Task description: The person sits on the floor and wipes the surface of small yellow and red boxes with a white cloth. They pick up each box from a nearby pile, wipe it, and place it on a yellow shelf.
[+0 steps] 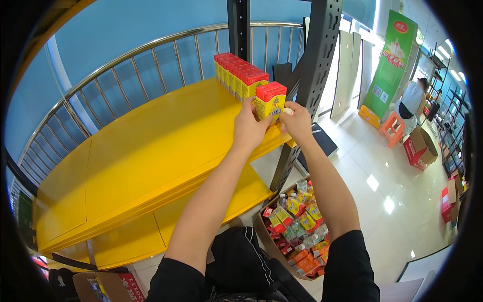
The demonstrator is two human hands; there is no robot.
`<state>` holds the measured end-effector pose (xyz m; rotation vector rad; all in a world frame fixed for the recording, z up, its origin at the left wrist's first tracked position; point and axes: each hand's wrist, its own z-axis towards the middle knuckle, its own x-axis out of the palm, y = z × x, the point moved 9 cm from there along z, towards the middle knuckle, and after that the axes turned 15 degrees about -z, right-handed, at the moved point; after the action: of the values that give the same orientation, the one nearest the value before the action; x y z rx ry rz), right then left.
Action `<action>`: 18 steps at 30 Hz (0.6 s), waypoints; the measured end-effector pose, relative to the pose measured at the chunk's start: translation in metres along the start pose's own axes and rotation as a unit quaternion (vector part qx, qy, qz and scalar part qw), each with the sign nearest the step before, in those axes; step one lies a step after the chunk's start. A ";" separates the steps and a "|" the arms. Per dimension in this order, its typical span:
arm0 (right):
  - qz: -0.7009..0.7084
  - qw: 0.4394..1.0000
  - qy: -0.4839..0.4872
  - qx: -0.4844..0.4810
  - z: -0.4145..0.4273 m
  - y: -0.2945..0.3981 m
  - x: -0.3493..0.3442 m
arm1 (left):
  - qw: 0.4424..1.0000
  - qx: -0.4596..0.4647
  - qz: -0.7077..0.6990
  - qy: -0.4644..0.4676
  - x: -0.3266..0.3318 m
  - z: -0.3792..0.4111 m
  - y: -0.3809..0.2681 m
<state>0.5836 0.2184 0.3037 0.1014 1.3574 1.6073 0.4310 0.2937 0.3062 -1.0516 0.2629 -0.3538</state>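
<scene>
A red-topped yellow drink carton (270, 105) stands upright near the right front corner of the yellow shelf (158, 143). My left hand (251, 126) grips its left side, with the thumb across the lower front. At its lower right edge is my right hand (298, 119), its fingers curled around a small pale pink-and-white item (288, 111), mostly hidden. Behind the front carton, several matching cartons (239, 77) form a straight row running back to the rear of the shelf.
A perforated black rack post (315, 56) rises right of my hands. Behind the shelf runs a metal railing (151, 53). Below, a cardboard box (269, 241) holds drink cartons and plastic bottles. Farther right, a person (411, 100) is beside an orange stool (392, 129).
</scene>
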 end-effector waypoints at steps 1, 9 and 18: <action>-0.008 1.000 -0.004 0.007 0.000 -0.002 0.000 | 0.999 -0.029 -0.030 -0.005 -0.001 -0.002 0.003; -0.089 0.996 -0.021 0.004 0.007 0.002 0.006 | 0.999 0.010 0.050 0.013 -0.004 0.006 0.013; -0.213 0.975 -0.061 -0.021 0.012 0.016 0.008 | 0.999 0.010 0.031 0.038 0.002 0.004 0.007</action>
<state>0.5774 0.2344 0.3170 -0.1100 1.1548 1.2453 0.4354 0.2989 0.3015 -1.0097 0.3596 -0.3406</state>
